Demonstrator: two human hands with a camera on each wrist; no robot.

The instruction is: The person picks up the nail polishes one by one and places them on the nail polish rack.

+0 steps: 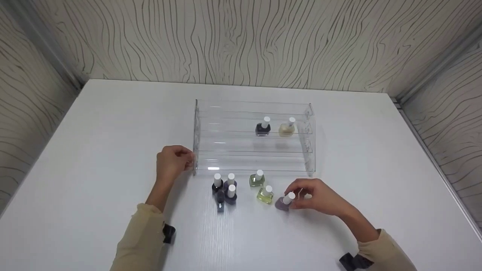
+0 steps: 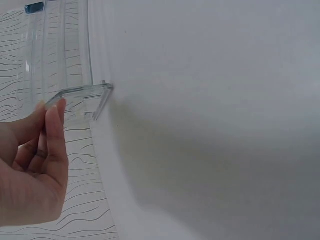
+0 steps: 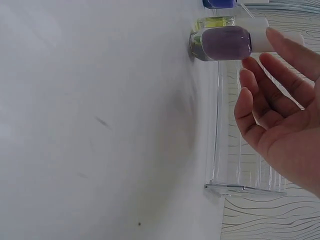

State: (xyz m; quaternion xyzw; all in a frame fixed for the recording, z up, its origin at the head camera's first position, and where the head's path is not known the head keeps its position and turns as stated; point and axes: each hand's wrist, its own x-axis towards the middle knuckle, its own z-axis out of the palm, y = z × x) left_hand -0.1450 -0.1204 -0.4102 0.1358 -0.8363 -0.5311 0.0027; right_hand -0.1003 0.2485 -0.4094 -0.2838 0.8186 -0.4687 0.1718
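Observation:
A clear tiered display rack (image 1: pixel 250 152) stands on the white table. My left hand (image 1: pixel 171 162) pinches the front part of its left side panel (image 2: pixel 82 92) between thumb and fingers. At the rack's front right, my right hand (image 1: pixel 320 197) holds a purple nail polish bottle (image 1: pixel 282 203) by its white cap, with thumb and fingertips. That bottle (image 3: pixel 225 43) stands upright, its base at the tabletop. Just left of it are a yellow nail polish bottle (image 1: pixel 265 195) and a green one (image 1: pixel 257 180).
On one rack tier sit a black bottle (image 1: pixel 263 129) and a cream bottle (image 1: pixel 286 130). Several dark bottles (image 1: pixel 230 196) cluster before the rack's left half. A wood-patterned wall (image 1: pixel 226 41) rises behind the table (image 1: pixel 113 124), with similar panels at both sides.

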